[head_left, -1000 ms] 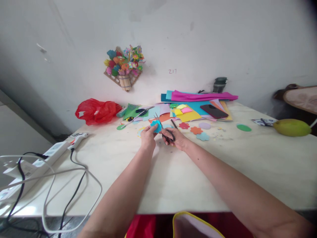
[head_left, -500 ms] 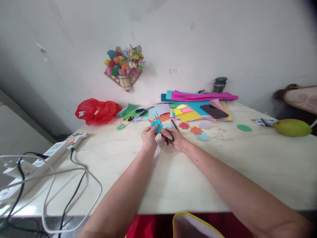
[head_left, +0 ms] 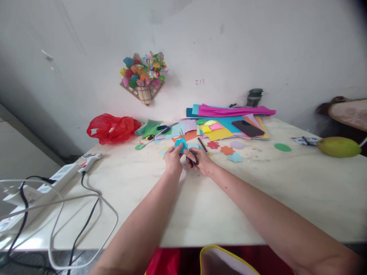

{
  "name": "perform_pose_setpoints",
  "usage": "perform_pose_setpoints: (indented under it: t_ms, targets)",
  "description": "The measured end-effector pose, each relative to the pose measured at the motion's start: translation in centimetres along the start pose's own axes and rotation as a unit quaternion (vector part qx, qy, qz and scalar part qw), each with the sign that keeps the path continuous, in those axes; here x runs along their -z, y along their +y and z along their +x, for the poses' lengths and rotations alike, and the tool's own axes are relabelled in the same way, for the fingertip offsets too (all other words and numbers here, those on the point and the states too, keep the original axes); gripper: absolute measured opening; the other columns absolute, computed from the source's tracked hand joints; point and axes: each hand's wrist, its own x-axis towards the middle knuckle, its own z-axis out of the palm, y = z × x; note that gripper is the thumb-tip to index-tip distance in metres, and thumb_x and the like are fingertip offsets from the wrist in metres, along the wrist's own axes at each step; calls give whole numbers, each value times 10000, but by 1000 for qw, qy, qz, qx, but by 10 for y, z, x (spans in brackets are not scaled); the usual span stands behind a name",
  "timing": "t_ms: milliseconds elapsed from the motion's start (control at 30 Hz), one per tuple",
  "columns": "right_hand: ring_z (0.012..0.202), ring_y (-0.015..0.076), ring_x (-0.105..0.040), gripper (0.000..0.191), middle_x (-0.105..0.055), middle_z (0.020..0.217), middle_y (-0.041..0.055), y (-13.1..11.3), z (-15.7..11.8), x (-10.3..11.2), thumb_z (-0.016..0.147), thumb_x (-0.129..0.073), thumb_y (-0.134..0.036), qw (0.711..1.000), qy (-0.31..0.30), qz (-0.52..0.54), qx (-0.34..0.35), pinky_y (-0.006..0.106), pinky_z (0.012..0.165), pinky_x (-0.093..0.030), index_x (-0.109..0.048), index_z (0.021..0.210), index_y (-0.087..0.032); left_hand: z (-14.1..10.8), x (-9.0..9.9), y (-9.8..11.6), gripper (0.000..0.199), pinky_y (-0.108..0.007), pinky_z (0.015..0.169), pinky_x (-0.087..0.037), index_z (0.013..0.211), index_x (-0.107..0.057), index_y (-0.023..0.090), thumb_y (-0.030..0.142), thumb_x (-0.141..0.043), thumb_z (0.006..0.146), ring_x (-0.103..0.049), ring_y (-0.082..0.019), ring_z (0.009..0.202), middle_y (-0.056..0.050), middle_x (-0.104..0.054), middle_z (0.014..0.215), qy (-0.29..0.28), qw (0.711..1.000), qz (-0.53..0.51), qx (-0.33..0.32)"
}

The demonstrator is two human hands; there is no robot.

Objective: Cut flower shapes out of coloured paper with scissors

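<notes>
A small blue paper flower (head_left: 180,144) is pinched in my left hand (head_left: 173,157) over the middle of the table. My right hand (head_left: 202,162) is closed on the black handles of a pair of scissors (head_left: 195,157), whose blades point up and away beside the flower's right edge. Just beyond my right hand lies a dark pen-like stick (head_left: 202,144). To its right are a red paper flower (head_left: 213,145), an orange one (head_left: 227,150) and a light blue one (head_left: 235,157).
Behind the hands lie coloured sheets (head_left: 220,134), a phone (head_left: 248,128) and black-handled scissors (head_left: 164,128). A red plastic bag (head_left: 111,129) sits back left. Power strips (head_left: 61,175) and loose cables are at left, a green-yellow fruit (head_left: 338,147) at right.
My right hand and the scissors have shifted slightly left, and the scissor handles look closer together. My left hand stays nearly still with the blue flower.
</notes>
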Motion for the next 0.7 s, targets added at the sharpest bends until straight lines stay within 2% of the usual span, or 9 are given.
perform_pose_setpoints:
  t_ms: [500, 700]
  targets:
    - [350, 85, -455, 294, -503, 465, -45, 7, 4, -1, 652, -680, -409, 999, 18, -27, 2, 181, 276, -197, -520, 731, -176, 2, 1, 1, 256, -249, 578, -423, 585, -565, 147, 277, -767, 498, -581, -131, 573, -14, -616, 584, -9, 1000, -19, 3]
    - [345, 81, -436, 303, -480, 447, -55, 4, 4, -1, 635, -692, -416, 999, 23, -33, 4, 189, 290, -235, -521, 716, -179, 4, 4, 7, 255, -269, 618, -446, 588, -582, 135, 280, -773, 501, -575, -133, 575, -11, -590, 567, -38, 999, -10, 5]
